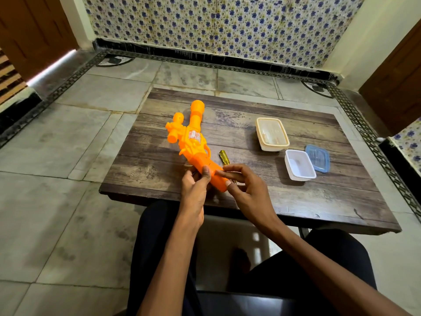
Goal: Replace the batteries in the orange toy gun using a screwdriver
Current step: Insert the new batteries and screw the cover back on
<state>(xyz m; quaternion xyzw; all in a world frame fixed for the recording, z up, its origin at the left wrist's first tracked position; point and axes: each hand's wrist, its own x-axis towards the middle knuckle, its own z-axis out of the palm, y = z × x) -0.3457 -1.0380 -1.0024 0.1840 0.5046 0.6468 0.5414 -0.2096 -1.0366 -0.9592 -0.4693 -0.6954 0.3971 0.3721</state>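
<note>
At the near edge of the worktop: left hand grips the handle of the orange toy gun | right hand pinches the handle's end | gun's barrel points away | screwdriver just right of the gun | farther right: white tub, blue lid, cream lidded box

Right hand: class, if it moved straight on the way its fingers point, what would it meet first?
The orange toy gun, at its grip: the right hand seems to touch it with its fingertips now, and the left hand holds it just beyond.
</note>
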